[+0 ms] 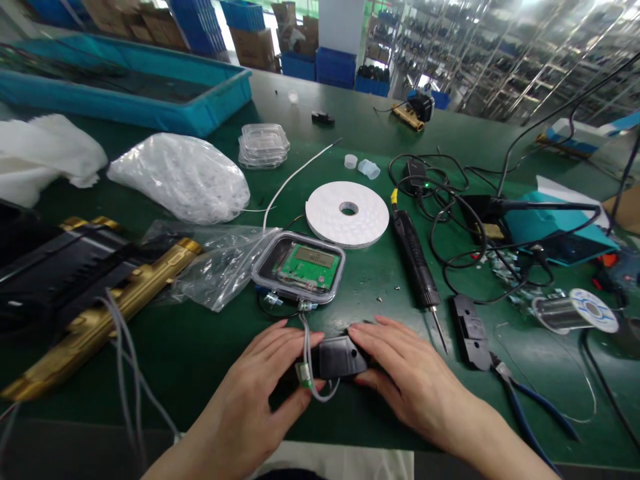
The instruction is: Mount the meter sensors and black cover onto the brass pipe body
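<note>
Between my two hands is a small black plastic housing (342,357) with a round hole, low over the green bench. My left hand (260,380) grips its left end, and grey cables (307,347) loop down past those fingers near a small green board (303,373). Fingers of my right hand (405,373) close round the other end. Just beyond lies a clear-lidded case (300,267) holding a green circuit board (310,265) with a display; the grey cables lead up to its lower edge.
A roll of white tape (325,213) sits behind the case. To the right lie an electric screwdriver (415,257), another black plastic part (471,333), pliers (530,400) and a solder spool (555,312). Brass-piped units (135,287), a plastic bag (185,177) and a blue tray (210,110) occupy the left.
</note>
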Demonstrator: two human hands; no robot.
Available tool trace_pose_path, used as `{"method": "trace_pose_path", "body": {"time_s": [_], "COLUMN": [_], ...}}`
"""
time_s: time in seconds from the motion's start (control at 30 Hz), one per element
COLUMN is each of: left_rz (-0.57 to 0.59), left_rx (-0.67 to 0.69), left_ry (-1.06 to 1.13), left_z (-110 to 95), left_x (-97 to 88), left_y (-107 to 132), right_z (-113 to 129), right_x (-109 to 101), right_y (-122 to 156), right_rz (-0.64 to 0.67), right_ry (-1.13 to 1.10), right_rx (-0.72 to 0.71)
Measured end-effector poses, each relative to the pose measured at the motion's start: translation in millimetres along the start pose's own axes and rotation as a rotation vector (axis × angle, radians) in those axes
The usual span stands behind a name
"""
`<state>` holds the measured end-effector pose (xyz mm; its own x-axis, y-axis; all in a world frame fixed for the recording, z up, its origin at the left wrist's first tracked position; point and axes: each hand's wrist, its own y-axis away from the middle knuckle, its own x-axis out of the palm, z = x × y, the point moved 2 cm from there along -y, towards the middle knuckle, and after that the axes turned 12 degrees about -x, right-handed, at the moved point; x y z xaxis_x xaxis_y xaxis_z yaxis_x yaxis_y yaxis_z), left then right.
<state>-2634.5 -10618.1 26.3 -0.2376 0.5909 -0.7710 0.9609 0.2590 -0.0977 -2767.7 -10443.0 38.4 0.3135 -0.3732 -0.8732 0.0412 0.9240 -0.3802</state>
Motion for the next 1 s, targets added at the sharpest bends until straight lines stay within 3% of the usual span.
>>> {"method": "trace_pose_path", "body": {"time_s": [0.17, 0.37, 0.57, 0.73, 1.0], "left_rz": [0.058, 0.113, 0.104, 0.114, 0.112], "left_rx": [-0.132, -0.280, -0.242, -0.345, -0.331], "left_ry": [0.133, 0.338, 0.226, -0.067, -0.059], "left_z": [-2.0, -6.4, -9.5, -25.8, -25.1], "left_x": [1.1, 2.7, -1.8, -16.5, -17.3], "left_y": [1.3, -2.3, -8.9, -1.6, 2.2], "right_z": [-1.6, -10.4, -10.8, -10.7, -12.6], "right_x": [14.0, 22.5, 19.8, 15.3, 16.3], "right_y": [13.5, 20.6, 17.4, 15.8, 16.5], "right_rz": [0.062, 0.062, 0.106, 0.132, 0.129], "right_ry": [0.248, 0.292, 0.224, 0.230, 0.269], "right_rx": [-0.140, -0.157, -0.093, -0.088, -0.105]}}
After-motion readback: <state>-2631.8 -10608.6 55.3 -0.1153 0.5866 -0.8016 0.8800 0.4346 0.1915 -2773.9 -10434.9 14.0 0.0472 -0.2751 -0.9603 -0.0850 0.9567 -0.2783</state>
